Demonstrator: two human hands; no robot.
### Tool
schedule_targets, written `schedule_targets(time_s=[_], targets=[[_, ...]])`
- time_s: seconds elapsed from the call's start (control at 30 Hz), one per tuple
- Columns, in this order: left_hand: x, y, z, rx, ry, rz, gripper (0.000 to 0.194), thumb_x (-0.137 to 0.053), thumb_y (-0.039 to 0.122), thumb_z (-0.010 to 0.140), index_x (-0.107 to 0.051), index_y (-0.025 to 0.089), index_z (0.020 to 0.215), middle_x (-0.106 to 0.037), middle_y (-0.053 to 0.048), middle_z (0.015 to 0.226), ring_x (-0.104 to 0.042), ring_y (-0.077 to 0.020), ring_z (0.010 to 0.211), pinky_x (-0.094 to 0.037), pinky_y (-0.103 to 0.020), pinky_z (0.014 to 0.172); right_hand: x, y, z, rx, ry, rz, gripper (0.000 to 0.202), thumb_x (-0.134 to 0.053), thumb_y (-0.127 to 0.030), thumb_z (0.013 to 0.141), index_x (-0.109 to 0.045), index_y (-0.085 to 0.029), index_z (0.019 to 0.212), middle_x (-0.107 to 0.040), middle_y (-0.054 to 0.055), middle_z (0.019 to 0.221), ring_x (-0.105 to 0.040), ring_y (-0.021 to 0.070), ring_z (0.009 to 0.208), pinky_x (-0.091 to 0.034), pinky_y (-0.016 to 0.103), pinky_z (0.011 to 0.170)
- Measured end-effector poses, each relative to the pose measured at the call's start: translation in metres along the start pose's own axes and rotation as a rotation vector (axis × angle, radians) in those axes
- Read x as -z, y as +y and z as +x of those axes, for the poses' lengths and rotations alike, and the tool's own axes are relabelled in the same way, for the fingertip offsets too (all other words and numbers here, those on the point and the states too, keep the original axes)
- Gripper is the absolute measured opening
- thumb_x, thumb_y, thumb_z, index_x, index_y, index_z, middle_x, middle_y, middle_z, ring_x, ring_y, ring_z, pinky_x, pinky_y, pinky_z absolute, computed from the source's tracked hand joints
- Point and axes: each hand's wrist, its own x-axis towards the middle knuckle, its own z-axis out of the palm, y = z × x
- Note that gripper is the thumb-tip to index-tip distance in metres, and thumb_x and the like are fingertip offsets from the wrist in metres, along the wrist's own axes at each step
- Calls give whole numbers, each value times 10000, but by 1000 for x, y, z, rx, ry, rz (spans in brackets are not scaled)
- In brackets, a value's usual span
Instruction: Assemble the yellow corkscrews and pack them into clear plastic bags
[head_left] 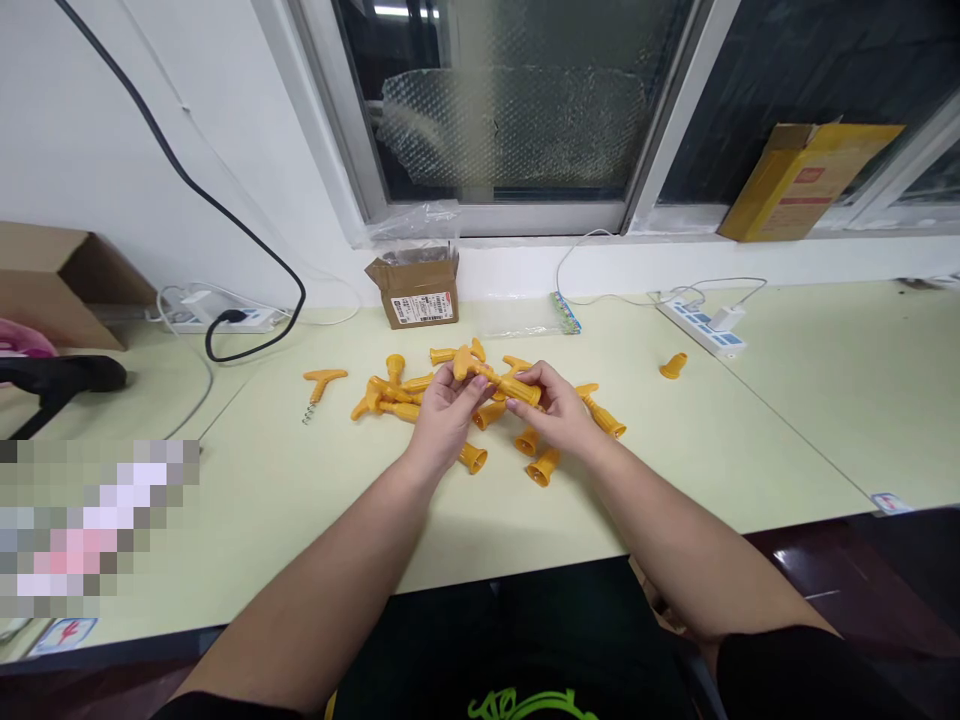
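Between my two hands is a yellow plastic corkscrew point(491, 376), held just above a loose pile of the same kind. My left hand point(448, 405) is closed around its T-shaped handle end. The fingers of my right hand point(553, 405) pinch the flared sleeve end. Several assembled yellow corkscrews point(382, 400) lie beneath and around my hands. To the left, a T-handle with a bare metal spiral point(321, 390) rests by itself. A separate yellow bell-shaped sleeve point(673, 366) lies off to the right.
A small open cardboard box point(418, 290) stands by the window wall, beside a clear plastic bag point(521, 318). Power strips with white cables point(701, 325) lie right and left. A black cable point(172, 155) hangs at left. A yellow carton point(810, 185) leans on the window.
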Motion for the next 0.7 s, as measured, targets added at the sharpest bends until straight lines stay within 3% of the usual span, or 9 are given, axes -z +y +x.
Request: schedule_targets(time_s=[0.07, 0.17, 0.23, 0.43, 0.6, 0.7], targets=[[0, 1, 0, 20, -9, -26, 494, -906, 363, 767, -507, 257, 1039, -741, -41, 1174, -719, -192, 1102, -560, -402, 1020, -1, 1, -1, -45, -50, 5, 301, -737, -504, 903, -587, -274, 1028, -648, 43, 1002, -630, 222, 863, -545, 401, 789], [-1, 4, 0, 11, 18, -45, 637, -924, 346, 749, -378, 298, 1073, -771, -8, 1051, -752, -184, 1025, -563, -421, 1010, -2, 3, 0, -93, -80, 33, 280, -647, -549, 959, -589, -280, 1014, -628, 33, 911, -593, 202, 738, -536, 396, 711], [-2, 7, -1, -21, 42, -37, 684, -925, 335, 749, -356, 314, 1128, -774, 2, 1001, -759, -187, 1013, -567, -426, 1003, -2, 3, 0, -58, -61, -11, 258, -605, -535, 988, -603, -284, 1048, -645, 48, 953, -596, 211, 748, -537, 419, 731], [-7, 10, -7, -79, 79, 41, 572, -909, 386, 766, -466, 294, 1115, -779, -18, 989, -760, -206, 1013, -575, -400, 963, 0, 3, 4, 322, 66, -384, 224, -689, -362, 934, -624, -290, 1136, -636, 85, 1016, -598, 306, 991, -492, 545, 932], [-2, 4, 0, -30, 190, 33, 468, -878, 435, 794, -519, 306, 1066, -773, -11, 1042, -747, -233, 1047, -571, -417, 923, -6, 5, 5, 505, 184, -605, 177, -661, -239, 935, -667, -311, 1097, -627, 85, 1000, -571, 294, 956, -494, 529, 879], [8, 6, 11, 18, 313, -45, 418, -884, 407, 784, -543, 263, 980, -761, -26, 1007, -741, -194, 919, -584, -355, 832, -5, 3, 6, 604, 269, -672, 151, -649, -208, 934, -667, -297, 1053, -621, 65, 971, -573, 269, 930, -500, 474, 832]])
